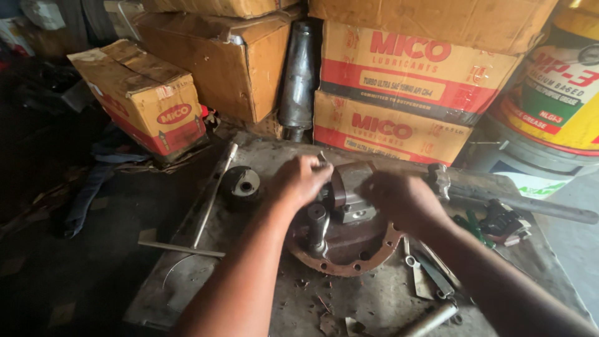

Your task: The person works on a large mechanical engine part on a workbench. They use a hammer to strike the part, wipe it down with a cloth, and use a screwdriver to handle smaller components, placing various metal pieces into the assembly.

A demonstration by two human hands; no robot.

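Near the front edge of the metal table [187, 287], 2 hands, left hand [299, 181] and right hand [399, 198], both shut on the heavy gear housing [343, 224] mid-table: greasy, could slip, pinch fingers.

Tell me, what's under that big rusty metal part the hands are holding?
The rusty metal part sits on a dirty grey metal plate. The spot right beneath it is covered. Left hand and right hand grip its top.

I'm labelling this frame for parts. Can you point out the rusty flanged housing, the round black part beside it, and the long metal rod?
Rusty flanged housing [368, 257], head view, on its rusty bolt-hole rim.
Round black part [241, 182], head view, on its top face.
Long metal rod [212, 198], head view, mid-shaft.
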